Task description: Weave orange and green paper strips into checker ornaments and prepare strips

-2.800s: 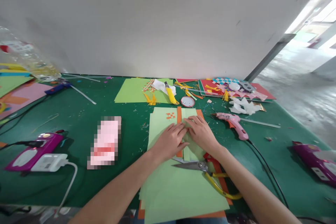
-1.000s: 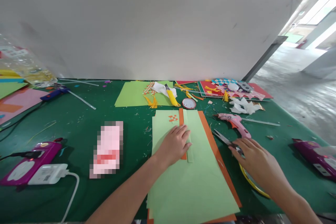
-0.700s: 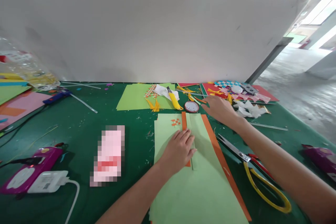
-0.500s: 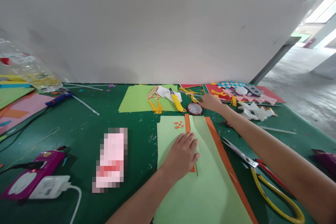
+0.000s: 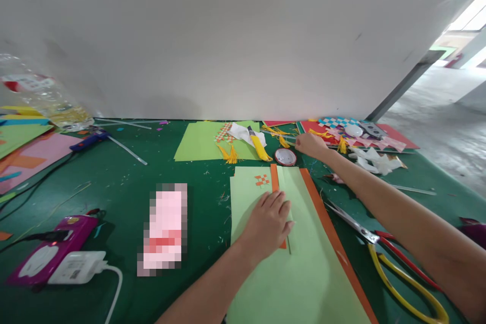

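My left hand [image 5: 268, 220] lies on a pale green sheet [image 5: 292, 288], its fingers stretched out over an orange strip [image 5: 275, 179] and a narrow pale green strip [image 5: 281, 178]. A small orange checkered piece [image 5: 262, 180] sits on the sheet, just above that hand. An orange sheet [image 5: 334, 235] shows along the right edge. Farther back, my right hand [image 5: 312, 146] has its fingers drawn together beside yellow tassels [image 5: 281, 136]; what lies between the fingertips is hidden. A roll of tape [image 5: 285, 157] rests just left of it.
Large scissors [image 5: 370, 237] with red and yellow handles lie under my right forearm. A yellow utility knife [image 5: 259, 145] rests on green paper [image 5: 192, 142]. At left are a glue gun [image 5: 90, 140], a purple power strip [image 5: 63, 248] and a plastic bottle [image 5: 56, 106]. A white board [image 5: 212, 50] stands behind.
The whole view has shifted slightly. My left hand stays on the strips, and my right hand remains by the tassels, with its fingers a little farther from the tape roll.
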`<action>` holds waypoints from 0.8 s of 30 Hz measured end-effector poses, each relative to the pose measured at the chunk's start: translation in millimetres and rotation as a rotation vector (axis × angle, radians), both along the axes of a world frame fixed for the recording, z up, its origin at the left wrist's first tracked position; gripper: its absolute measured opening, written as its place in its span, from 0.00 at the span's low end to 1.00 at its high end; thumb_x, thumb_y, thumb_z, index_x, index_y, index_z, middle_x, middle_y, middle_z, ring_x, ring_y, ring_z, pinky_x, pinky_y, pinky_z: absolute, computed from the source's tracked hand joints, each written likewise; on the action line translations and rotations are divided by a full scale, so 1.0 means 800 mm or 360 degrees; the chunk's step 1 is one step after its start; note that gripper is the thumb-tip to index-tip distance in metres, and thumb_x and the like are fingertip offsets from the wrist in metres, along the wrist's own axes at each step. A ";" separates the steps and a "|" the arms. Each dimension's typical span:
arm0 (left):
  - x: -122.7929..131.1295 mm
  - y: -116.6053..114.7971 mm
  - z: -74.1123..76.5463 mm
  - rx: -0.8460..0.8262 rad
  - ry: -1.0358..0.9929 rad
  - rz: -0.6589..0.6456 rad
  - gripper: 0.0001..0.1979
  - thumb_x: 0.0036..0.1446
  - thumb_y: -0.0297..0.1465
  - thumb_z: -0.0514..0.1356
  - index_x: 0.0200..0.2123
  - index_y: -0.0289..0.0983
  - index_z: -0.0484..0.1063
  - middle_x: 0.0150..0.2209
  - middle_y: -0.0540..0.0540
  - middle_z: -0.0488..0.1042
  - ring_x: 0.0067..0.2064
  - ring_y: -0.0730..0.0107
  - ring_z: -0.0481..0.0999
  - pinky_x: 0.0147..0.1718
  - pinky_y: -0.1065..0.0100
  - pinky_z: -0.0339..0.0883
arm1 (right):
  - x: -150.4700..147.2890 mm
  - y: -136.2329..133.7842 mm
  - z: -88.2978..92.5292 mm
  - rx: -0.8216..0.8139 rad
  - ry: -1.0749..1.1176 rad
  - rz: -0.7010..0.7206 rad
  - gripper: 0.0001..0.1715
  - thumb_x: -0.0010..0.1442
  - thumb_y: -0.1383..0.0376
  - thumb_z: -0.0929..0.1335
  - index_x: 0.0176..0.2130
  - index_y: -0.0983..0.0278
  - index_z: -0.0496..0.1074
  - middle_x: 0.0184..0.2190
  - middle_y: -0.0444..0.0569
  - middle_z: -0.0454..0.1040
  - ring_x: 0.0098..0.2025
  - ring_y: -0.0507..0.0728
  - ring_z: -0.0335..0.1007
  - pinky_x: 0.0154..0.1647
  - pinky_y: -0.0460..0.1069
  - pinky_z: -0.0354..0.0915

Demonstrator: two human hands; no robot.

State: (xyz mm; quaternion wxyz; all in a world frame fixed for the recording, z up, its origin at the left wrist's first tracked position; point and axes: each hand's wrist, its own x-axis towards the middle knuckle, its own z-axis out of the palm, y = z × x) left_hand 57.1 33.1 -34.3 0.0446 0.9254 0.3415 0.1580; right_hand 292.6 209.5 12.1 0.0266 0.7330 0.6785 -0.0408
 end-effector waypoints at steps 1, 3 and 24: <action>0.000 0.000 0.001 -0.0005 0.0003 -0.0001 0.20 0.66 0.37 0.47 0.56 0.32 0.63 0.61 0.39 0.64 0.63 0.59 0.60 0.62 0.57 0.53 | 0.002 -0.004 0.005 0.0025 0.0044 0.0004 0.20 0.63 0.60 0.65 0.53 0.65 0.66 0.51 0.53 0.69 0.47 0.58 0.69 0.46 0.58 0.69; 0.000 0.000 0.002 -0.0013 0.0004 -0.0005 0.20 0.66 0.37 0.48 0.56 0.32 0.63 0.61 0.39 0.64 0.63 0.59 0.60 0.62 0.57 0.54 | 0.004 -0.014 0.017 0.0090 0.0153 0.0036 0.19 0.63 0.60 0.65 0.52 0.65 0.67 0.50 0.53 0.69 0.47 0.58 0.70 0.46 0.57 0.69; 0.001 0.000 0.010 -0.0130 -0.0212 0.0026 0.12 0.63 0.33 0.52 0.41 0.36 0.74 0.44 0.41 0.78 0.54 0.56 0.71 0.56 0.54 0.62 | -0.106 -0.252 0.103 0.0253 0.1526 0.0890 0.12 0.56 0.73 0.64 0.34 0.62 0.75 0.34 0.45 0.78 0.36 0.51 0.73 0.36 0.46 0.67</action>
